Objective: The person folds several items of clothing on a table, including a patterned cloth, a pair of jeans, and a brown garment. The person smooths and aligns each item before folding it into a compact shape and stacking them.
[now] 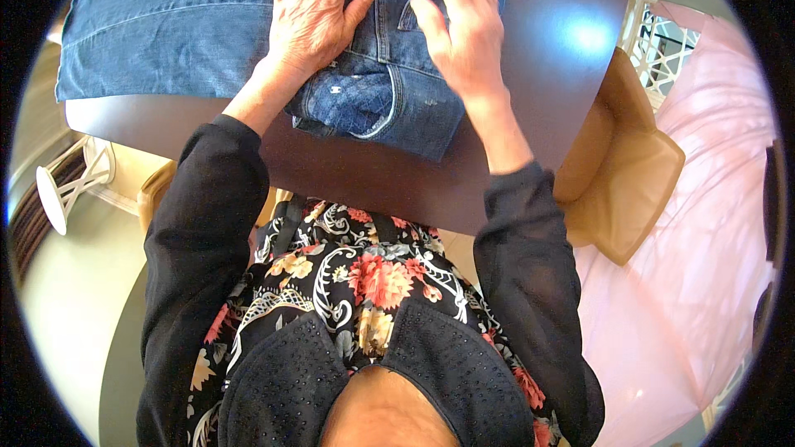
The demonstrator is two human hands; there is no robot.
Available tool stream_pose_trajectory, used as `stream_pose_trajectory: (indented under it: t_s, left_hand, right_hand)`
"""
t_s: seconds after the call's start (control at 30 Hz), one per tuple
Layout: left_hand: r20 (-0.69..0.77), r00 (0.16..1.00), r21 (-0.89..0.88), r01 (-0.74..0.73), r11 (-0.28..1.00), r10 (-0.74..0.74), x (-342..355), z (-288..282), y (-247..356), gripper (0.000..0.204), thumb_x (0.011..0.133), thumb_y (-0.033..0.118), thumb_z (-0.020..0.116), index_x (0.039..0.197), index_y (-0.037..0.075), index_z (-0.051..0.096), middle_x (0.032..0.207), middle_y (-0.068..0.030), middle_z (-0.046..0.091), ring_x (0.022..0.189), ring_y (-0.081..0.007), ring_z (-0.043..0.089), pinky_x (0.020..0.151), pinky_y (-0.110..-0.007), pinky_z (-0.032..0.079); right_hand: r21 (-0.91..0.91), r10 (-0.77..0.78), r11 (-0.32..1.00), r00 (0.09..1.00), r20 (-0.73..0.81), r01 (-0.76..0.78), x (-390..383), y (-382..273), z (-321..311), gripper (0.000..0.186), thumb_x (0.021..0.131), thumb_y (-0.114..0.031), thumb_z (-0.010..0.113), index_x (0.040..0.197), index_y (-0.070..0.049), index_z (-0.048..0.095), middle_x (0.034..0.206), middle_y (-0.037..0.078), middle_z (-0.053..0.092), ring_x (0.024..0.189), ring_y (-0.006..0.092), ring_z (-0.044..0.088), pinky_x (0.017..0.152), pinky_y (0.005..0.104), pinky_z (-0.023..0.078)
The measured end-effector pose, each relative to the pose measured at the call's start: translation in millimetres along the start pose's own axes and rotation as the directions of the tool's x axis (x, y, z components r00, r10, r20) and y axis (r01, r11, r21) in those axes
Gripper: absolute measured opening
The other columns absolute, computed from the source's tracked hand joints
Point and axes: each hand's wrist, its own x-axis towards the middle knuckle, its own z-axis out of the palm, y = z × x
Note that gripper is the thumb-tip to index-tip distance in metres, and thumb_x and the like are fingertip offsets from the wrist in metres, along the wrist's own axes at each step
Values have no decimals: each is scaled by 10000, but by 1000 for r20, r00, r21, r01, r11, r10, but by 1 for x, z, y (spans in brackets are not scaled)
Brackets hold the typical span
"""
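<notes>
A pair of blue jeans (178, 37) lies across the dark table, its leg stretching to the left and its waist end at the right. My left hand (315, 21) rests flat on the denim near the middle, fingers spread. Over the waist end, my right hand (468, 29) is laid with its fingers stretched out and its thumb apart, beside a belt loop and seam. Between and below my hands, a pocket area with a faded, worn patch faces up. The upper edge of the jeans runs out of view. Neither hand grips the cloth.
The brown table (373, 186) has a curved near edge in front of me. A tan chair (621, 165) stands at the right, by pink draped fabric (696, 223). At the left is a small white stand (74, 182) on the floor.
</notes>
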Motion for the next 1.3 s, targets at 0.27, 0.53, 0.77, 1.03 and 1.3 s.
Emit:
stream_pose_trajectory:
  t_s: [0.27, 0.53, 0.77, 1.03, 1.3]
  left_hand:
    - [-1, 1000, 37, -8, 999, 8, -1, 1, 0, 649, 817, 307, 577, 1376, 83, 336, 1469, -162, 221, 1372, -357, 156, 1058, -559, 188]
    - [-38, 999, 31, -21, 999, 23, 0, 4, 0, 648, 819, 317, 575, 1376, 86, 336, 1466, -162, 227, 1369, -356, 164, 1059, -549, 191]
    - [-66, 994, -182, -99, 978, 89, -1, 3, -31, 520, 877, 320, 517, 1326, 77, 422, 1432, -204, 288, 1348, -379, 217, 1084, -474, 211]
    - [113, 935, -781, 292, 552, -335, -109, -51, -50, 88, 854, 69, 590, 908, 6, 617, 757, -40, 637, 673, -77, 577, 622, -237, 476]
    - [401, 904, -430, 332, 840, -152, -104, -48, -7, 450, 704, 353, 733, 989, 28, 607, 809, -169, 658, 739, -324, 647, 664, -393, 505]
  right_hand:
    - [-241, 127, 970, 916, 382, -34, -95, -71, 1, 668, 704, -412, 669, 1286, -136, 493, 1417, 160, 346, 1323, 345, 287, 1026, 609, 199]
    - [39, 59, 996, 928, 368, -78, -83, -113, 11, 768, 655, -387, 707, 1292, -41, 454, 1393, 162, 380, 1310, 315, 327, 1031, 598, 195]
    - [23, 130, 991, 983, 126, -134, -65, -105, 40, 368, 650, -157, 718, 992, -77, 609, 980, 55, 617, 921, 238, 565, 841, 388, 383]
    - [210, 400, 893, 916, 41, -399, -66, -98, 39, 228, 744, -135, 692, 946, -58, 621, 863, 94, 640, 821, 289, 590, 758, 354, 435]
    - [229, 490, 837, 867, 87, -496, -68, -104, 37, 225, 799, -107, 654, 1015, -51, 626, 930, 101, 654, 881, 282, 597, 796, 335, 460]
